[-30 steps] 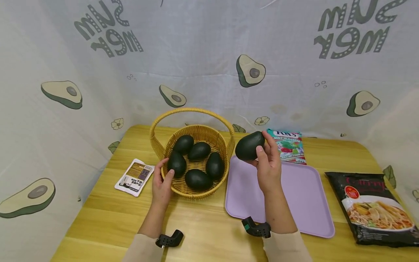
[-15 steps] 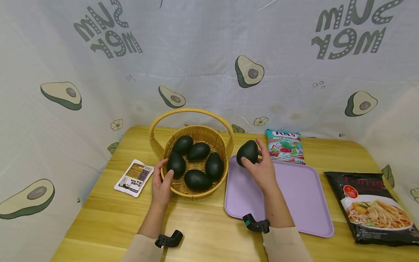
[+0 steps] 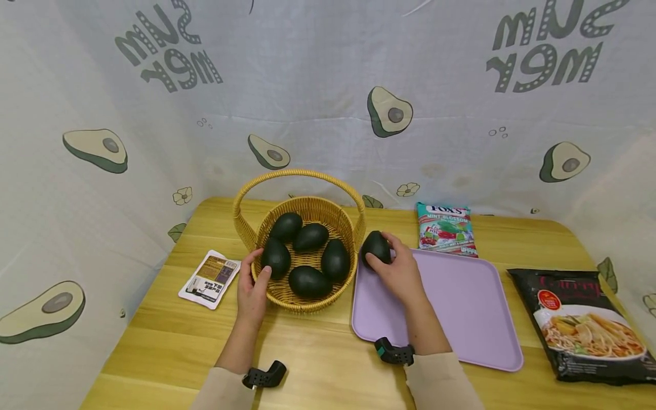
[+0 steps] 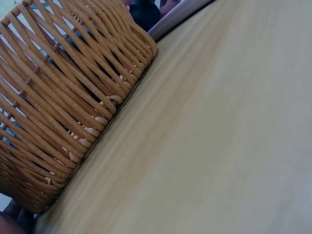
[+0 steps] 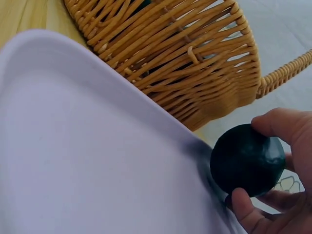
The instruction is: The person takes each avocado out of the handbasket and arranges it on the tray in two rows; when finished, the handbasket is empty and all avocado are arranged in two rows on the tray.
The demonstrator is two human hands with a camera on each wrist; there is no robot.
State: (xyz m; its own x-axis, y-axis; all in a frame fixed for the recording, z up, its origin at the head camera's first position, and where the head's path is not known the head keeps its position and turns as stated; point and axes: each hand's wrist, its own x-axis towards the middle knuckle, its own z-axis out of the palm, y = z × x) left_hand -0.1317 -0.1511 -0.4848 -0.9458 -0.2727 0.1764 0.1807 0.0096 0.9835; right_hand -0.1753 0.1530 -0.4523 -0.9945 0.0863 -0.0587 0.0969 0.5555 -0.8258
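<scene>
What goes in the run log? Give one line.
right hand: holds avocado at tray corner | left hand: on basket rim

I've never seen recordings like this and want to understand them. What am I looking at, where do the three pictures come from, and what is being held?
A person works at a wooden table wearing three cameras. The wide picture comes from the head; the close-ups come from each wrist. The left hand grips the rim of a wicker basket holding five dark avocados. The right hand holds a sixth avocado at the corner of a purple tray. Also there: a candy bag, a noodle packet, a small sachet.
</scene>
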